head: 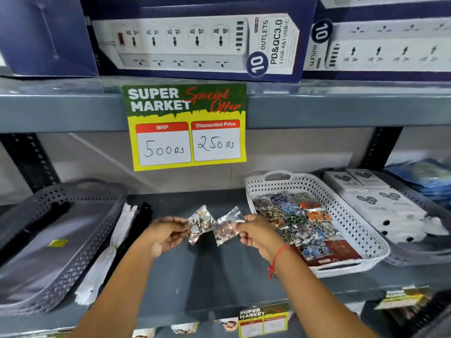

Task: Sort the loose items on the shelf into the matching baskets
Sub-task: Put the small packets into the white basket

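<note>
My left hand (166, 234) pinches a small clear packet of pale round trinkets (200, 224) above the middle of the dark shelf (210, 276). My right hand (256, 231) pinches a second clear packet of brownish trinkets (227, 226) right beside it; the two packets touch. A white perforated basket (361, 230), just right of my right hand, holds several similar packets in many colours. A grey perforated basket (80, 250) at the left holds flat dark pouches. White zippers (107, 254) and a black one (142, 212) lie loose along its right side.
Another grey basket (436, 242) at the right holds white boxes (380, 203). Blue packets (424, 179) lie at the far right. Above the shelf hangs a yellow price sign (188, 128), with power-strip boxes (195, 37) on the shelf above it. Small labels line the front edge (263, 318).
</note>
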The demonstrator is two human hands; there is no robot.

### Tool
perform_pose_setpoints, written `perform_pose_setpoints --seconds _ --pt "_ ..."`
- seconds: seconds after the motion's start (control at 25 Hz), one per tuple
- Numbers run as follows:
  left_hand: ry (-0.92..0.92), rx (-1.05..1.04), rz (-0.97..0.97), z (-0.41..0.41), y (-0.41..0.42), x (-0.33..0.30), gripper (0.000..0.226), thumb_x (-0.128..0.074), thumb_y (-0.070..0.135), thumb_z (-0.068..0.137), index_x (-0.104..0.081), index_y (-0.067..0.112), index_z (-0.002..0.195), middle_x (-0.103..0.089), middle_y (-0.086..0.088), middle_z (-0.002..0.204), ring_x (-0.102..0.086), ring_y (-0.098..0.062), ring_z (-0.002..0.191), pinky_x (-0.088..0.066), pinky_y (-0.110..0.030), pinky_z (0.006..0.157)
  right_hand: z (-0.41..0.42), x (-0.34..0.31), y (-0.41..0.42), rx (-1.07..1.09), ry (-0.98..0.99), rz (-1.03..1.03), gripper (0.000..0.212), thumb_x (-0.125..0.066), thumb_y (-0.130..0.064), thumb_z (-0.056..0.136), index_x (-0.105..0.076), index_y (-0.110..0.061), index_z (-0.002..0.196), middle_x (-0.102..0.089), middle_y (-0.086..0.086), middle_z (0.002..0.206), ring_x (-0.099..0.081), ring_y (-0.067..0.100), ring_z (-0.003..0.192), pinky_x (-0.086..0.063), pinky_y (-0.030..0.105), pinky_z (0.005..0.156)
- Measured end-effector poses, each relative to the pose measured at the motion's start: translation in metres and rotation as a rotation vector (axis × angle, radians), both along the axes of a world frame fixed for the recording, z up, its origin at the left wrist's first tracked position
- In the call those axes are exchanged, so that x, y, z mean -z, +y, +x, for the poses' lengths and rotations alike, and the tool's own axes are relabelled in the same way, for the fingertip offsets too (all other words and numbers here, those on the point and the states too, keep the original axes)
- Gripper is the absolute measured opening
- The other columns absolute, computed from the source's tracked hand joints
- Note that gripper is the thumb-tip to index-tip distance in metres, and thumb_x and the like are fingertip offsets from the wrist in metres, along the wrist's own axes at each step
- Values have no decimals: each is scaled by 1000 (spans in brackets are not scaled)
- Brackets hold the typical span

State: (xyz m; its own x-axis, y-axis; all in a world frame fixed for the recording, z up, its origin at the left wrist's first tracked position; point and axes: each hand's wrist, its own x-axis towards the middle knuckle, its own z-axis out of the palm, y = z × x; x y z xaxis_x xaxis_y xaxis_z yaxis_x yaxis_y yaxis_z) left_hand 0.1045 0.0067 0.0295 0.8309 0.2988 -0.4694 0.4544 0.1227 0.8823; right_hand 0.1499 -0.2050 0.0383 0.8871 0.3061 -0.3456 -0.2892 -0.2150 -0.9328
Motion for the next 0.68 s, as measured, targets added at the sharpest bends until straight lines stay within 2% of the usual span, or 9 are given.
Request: perform_pose_setpoints --seconds 0.12,0.24,0.32,0.4,0.48,0.52,0.6,0.68 --pt "-80 130 25 14 -39 -30 22 -58 -2 88 -59 15 75 -66 9 40 -60 4 35 -48 -9 42 8 -31 -47 121 -36 56 22 -51 6 89 -55 -12 78 -51 4 67 -41 10 55 -39 20 51" --pt "-103 292 155 33 -103 -46 25 -63 -1 85 -58 16 68 -64 10 40 -59 2 40 -49 -13 48 21 -43 -119 267 -26 31 18 -50 5 90 -58 -11 90 -62 3 87 -47 13 66 -43 22 57" --pt "-85 380 256 48 -148 -46 25 -65 -3 83 -56 14 66 -64 4 57 -57 -5 53 -49 -13 44 34 -38 -162 398 27 -57 20 -51 2 91 -57 -4 108 -62 10 109 -52 19 80 -44 24 59" --pt "-44 439 398 62 -186 -41 11 -64 -5 83 -62 6 83 -66 -6 84 -61 -14 65 -51 -14 42 44 -24 -191 460 74 -204 21 -52 3 90 -56 3 111 -55 19 119 -50 25 93 -47 29 66" --pt "26 511 574 72 -210 -30 31 -62 -5 85 -56 -5 115 -68 -17 111 -69 -23 77 -57 -24 57 51 -13 -202 415 93 -364 13 -54 5 88 -56 4 101 -54 22 126 -49 27 94 -46 33 76" --pt "58 565 674 76 -218 -24 39 -61 -4 85 -52 -8 123 -67 -20 116 -71 -26 82 -60 -31 67 55 -7 -205 380 99 -425 16 -55 5 87 -55 4 102 -54 23 127 -51 27 91 -47 33 76" --pt "95 616 817 79 -224 -15 43 -59 -3 86 -50 -10 127 -67 -23 118 -72 -28 98 -58 -39 88 65 6 -207 334 88 -541 28 -58 0 86 -53 7 113 -60 24 118 -54 23 76 -53 33 74" --pt "120 636 876 82 -224 -11 44 -55 -3 89 -45 -10 132 -62 -24 124 -69 -28 106 -56 -38 93 71 14 -205 306 27 -675 24 -55 -3 87 -60 10 107 -65 22 97 -56 25 69 -54 35 77"
